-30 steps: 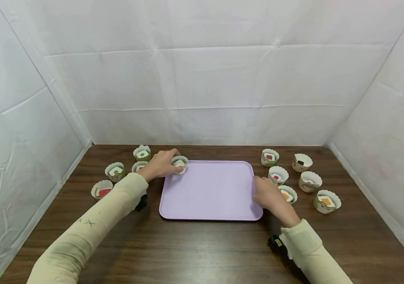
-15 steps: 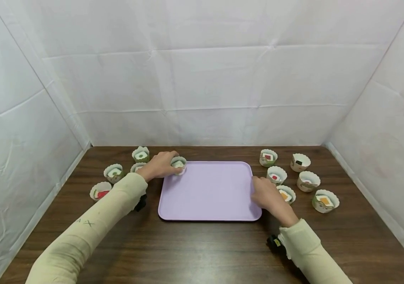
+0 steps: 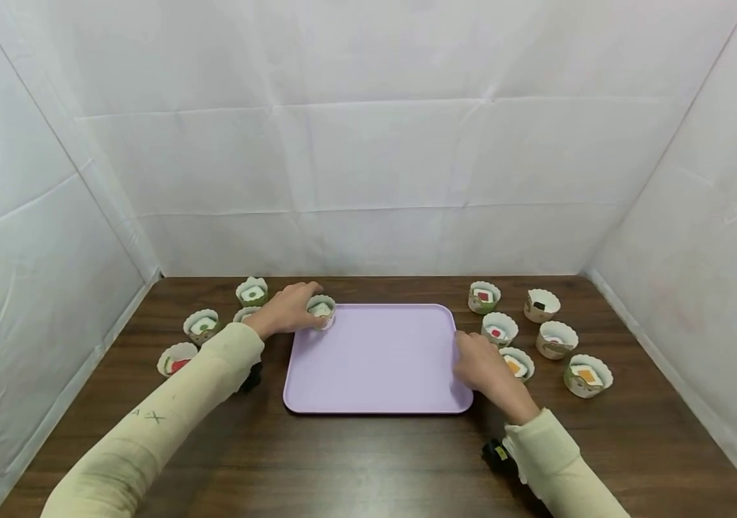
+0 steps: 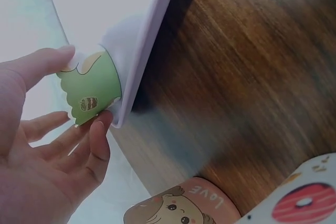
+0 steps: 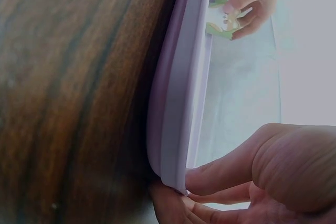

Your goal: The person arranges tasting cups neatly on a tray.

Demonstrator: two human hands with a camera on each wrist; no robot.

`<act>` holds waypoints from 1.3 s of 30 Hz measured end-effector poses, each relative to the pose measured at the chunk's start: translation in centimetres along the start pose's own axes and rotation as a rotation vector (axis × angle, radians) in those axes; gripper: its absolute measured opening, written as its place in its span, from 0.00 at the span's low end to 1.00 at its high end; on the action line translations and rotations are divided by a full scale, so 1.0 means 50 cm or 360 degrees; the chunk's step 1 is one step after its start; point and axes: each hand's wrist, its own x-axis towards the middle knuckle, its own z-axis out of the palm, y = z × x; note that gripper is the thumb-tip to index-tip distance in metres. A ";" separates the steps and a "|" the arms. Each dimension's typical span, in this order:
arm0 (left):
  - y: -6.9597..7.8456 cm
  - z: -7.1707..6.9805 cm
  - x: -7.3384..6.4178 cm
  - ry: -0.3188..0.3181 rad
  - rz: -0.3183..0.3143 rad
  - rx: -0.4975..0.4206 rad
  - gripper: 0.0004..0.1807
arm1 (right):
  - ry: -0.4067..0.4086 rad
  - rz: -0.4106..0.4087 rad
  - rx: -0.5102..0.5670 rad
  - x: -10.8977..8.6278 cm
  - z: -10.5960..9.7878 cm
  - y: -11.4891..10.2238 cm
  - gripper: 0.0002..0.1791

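A lilac tray (image 3: 374,360) lies flat on the dark wooden table. At its far left corner my left hand (image 3: 285,311) holds a paper baking cup (image 3: 323,308) with a whitish piece inside. The left wrist view shows that cup's green, scalloped side (image 4: 97,90), thumb on one side and fingers on the other, with its base on the tray beside the rim. My right hand (image 3: 487,368) grips the tray's right edge; in the right wrist view, thumb and fingers pinch the rim (image 5: 184,93) from both faces.
More baking cups stand left of the tray, such as one with a red piece (image 3: 176,358) and one with a green-centred piece (image 3: 202,326). Several stand right, including an orange-topped one (image 3: 588,376) and one close by my right wrist (image 3: 517,364). White sheeting (image 3: 374,158) encloses the back and sides.
The head view has tilted upward a little, so everything sits lower in it. Both hands keep their places on the cup and the tray edge.
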 end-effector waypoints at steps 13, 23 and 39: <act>-0.020 -0.016 -0.006 0.0051 0.0078 -0.0070 0.43 | 0.0007 0.0000 -0.0031 0.013 -0.005 -0.001 0.20; -0.023 -0.058 -0.029 0.0133 0.0067 -0.0145 0.37 | 0.0047 -0.0022 -0.0033 0.009 -0.008 0.004 0.15; -0.092 -0.133 -0.049 0.0370 -0.0057 -0.0222 0.35 | 0.0090 -0.0061 -0.0018 0.010 -0.009 0.009 0.16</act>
